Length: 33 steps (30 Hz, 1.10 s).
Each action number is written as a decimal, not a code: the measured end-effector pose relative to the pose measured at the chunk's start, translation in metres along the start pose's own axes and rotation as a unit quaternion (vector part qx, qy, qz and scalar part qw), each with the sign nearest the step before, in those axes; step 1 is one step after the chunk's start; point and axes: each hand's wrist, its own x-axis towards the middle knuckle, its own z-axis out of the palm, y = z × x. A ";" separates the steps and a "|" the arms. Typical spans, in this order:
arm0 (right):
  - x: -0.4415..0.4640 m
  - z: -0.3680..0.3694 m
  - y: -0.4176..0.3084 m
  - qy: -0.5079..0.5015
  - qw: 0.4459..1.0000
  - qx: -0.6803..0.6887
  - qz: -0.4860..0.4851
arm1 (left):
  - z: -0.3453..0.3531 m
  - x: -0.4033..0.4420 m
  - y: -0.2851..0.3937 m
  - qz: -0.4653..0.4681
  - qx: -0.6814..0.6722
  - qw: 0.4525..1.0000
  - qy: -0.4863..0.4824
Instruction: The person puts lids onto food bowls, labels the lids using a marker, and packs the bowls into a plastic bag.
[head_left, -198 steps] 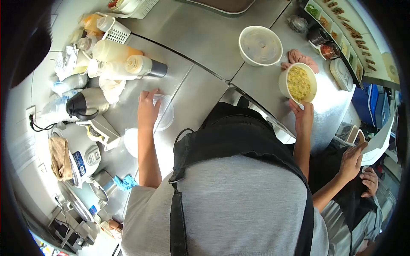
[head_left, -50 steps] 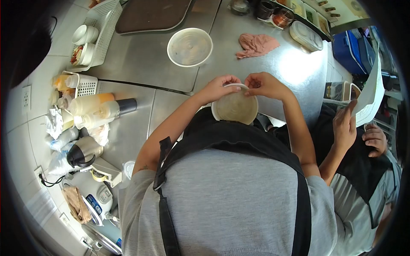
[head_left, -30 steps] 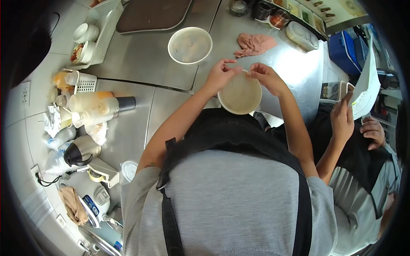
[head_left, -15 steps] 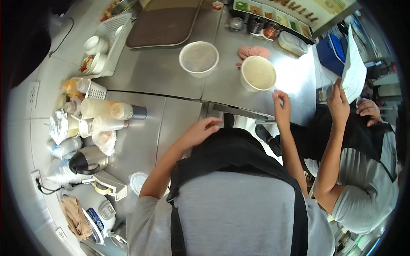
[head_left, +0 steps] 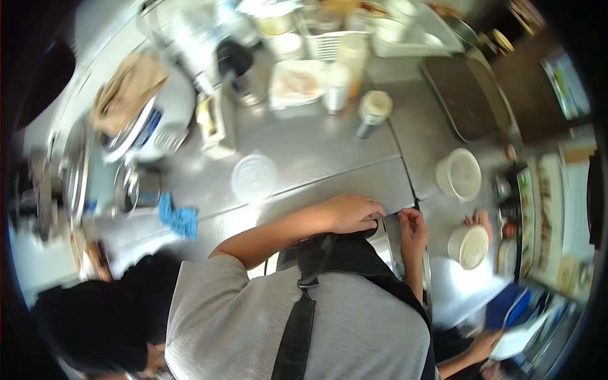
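Note:
My left hand (head_left: 356,214) is over the front edge of the steel counter (head_left: 323,149), palm down, fingers loosely stretched and nothing in them. Close by on its right, my right hand (head_left: 413,225) has its fingers curled together by the counter edge; no object shows in it. Two round white tubs stand on the counter to the right. The far tub (head_left: 458,175) has a translucent top, and the nearer tub (head_left: 468,247) is pale inside, with a pink cloth (head_left: 482,218) behind it. Left of my hands lies a translucent round lid (head_left: 254,178).
Bottles, a steel jug (head_left: 244,79) and a plastic-wrapped pack (head_left: 297,83) line the counter's back. A squeeze bottle (head_left: 375,109) and a brown tray (head_left: 462,95) are further right. A blue cloth (head_left: 178,216) lies left. Another person's hand (head_left: 484,345) holds a white sheet (head_left: 522,335) lower right.
The view has swung left, so the tubs appear further right and the rice-cooker-like appliance shows more. My hands have come closer together, and my right fingers have curled in.

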 end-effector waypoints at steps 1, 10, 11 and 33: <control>0.007 0.014 -0.001 -0.042 0.998 0.050 -0.007 | -0.014 -0.016 0.008 -0.038 0.001 0.999 0.018; 0.069 0.174 -0.079 -0.444 0.884 0.113 -0.096 | -0.069 -0.209 -0.108 -0.314 -0.001 0.723 0.616; 0.075 0.199 -0.094 -0.461 0.873 0.123 -0.105 | -0.075 -0.223 -0.125 -0.343 -0.002 0.674 0.654; 0.135 0.400 -0.135 -0.447 0.884 0.131 -0.031 | -0.070 -0.193 -0.186 -0.219 -0.089 0.725 0.647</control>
